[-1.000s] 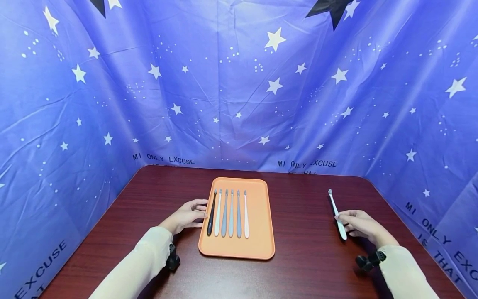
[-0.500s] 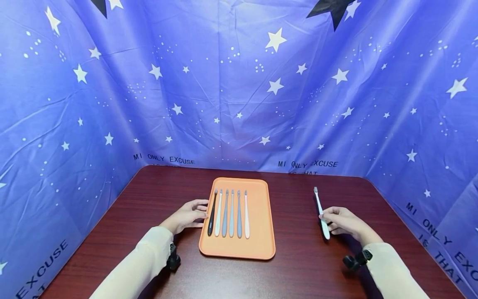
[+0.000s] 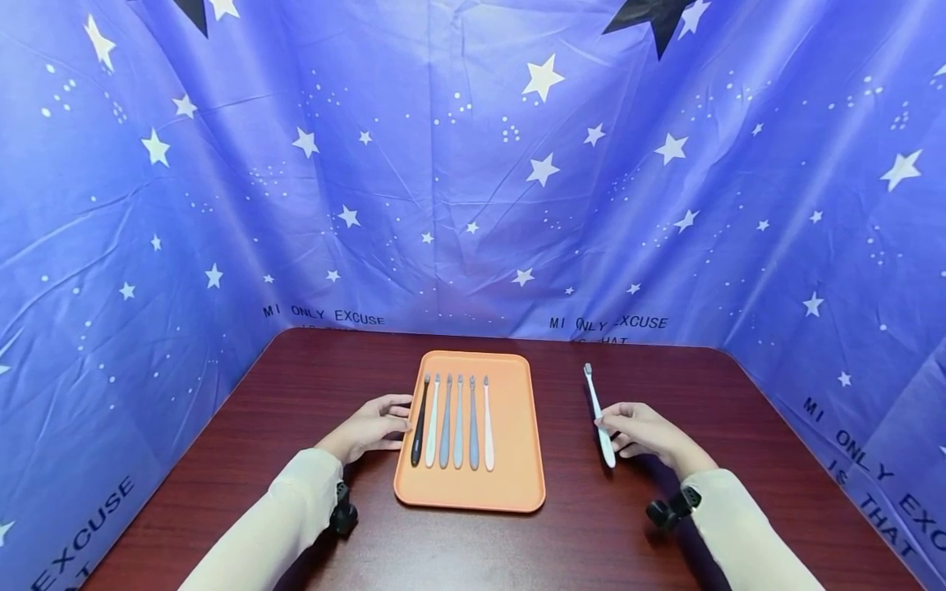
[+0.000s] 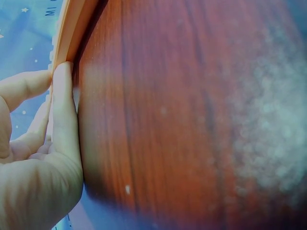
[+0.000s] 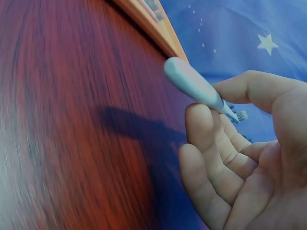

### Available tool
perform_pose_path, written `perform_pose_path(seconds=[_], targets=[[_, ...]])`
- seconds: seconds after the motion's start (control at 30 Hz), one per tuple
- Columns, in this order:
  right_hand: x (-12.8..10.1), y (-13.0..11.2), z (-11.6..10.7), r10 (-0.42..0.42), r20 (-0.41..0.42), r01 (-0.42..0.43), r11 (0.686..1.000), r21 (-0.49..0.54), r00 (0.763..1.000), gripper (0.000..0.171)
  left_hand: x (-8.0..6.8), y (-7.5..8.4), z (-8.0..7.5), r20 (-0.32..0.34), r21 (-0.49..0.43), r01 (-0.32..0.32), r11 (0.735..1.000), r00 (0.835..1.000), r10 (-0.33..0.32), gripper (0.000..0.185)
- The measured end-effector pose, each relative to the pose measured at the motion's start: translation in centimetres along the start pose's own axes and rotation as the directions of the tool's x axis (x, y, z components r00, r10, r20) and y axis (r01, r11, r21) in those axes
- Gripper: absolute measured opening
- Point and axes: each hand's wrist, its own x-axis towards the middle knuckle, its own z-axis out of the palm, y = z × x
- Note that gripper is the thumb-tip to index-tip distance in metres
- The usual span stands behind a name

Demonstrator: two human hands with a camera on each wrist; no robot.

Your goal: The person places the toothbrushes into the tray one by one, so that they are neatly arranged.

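I see the right hand (image 3: 645, 430) pinching a white toothbrush (image 3: 598, 414) above the table (image 3: 296, 394), just right of the orange tray (image 3: 517, 460). Left hand (image 3: 368, 427) flat, fingers relaxed, touching tray's left rim.

The head view is bright and evenly lit, sharp at centre; its wide lens bows the star-printed backdrop (image 3: 473, 164) toward the edges; soft sheen lies on the table (image 3: 591, 525); both wrist views are blurred, the wood smeared; a toothbrush (image 5: 194, 84) casts a dark shadow.
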Motion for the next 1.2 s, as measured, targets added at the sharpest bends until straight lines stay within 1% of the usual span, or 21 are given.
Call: perform_pose_path(seconds=[0.2, 0.37, 0.63, 0.77, 0.93, 1.2], targets=[[0.6, -0.8, 1.7, 0.0, 0.007, 0.0, 1.0, 0.019, 1.0, 0.038, 0.0, -0.2, -0.1, -0.001, 0.004, 0.0, 1.0, 1.0, 0.0, 0.059], [0.8, -1.2, 3.1, -0.015, 0.041, 0.013, 0.998, 0.055, 0.999, 0.038, 0.0, -0.4, -0.1, -0.014, 0.005, 0.001, 1.0, 1.0, -0.001, 0.059], [1.6, -1.6, 5.0, -0.048, 0.076, 0.042, 0.995, 0.088, 0.996, 0.036, 0.3, -0.5, 0.0, -0.013, 0.003, -0.003, 1.0, 1.0, 0.003, 0.058], [2.1, -1.8, 6.1, -0.051, 0.072, 0.045, 0.995, 0.09, 0.996, 0.037, 0.3, -0.5, 0.0, -0.007, 0.003, -0.003, 1.0, 1.0, 0.003, 0.059], [2.6, -2.4, 7.2, -0.034, 0.07, 0.028, 0.996, 0.085, 0.997, 0.037, 0.2, -0.3, 0.0, -0.008, 0.007, 0.003, 1.0, 1.0, -0.003, 0.059], [2.9, -3.4, 8.5, -0.034, 0.078, 0.028, 0.997, 0.068, 0.996, 0.037, 0.2, -0.2, 0.0, -0.012, 0.011, 0.004, 1.0, 1.0, -0.004, 0.059]])
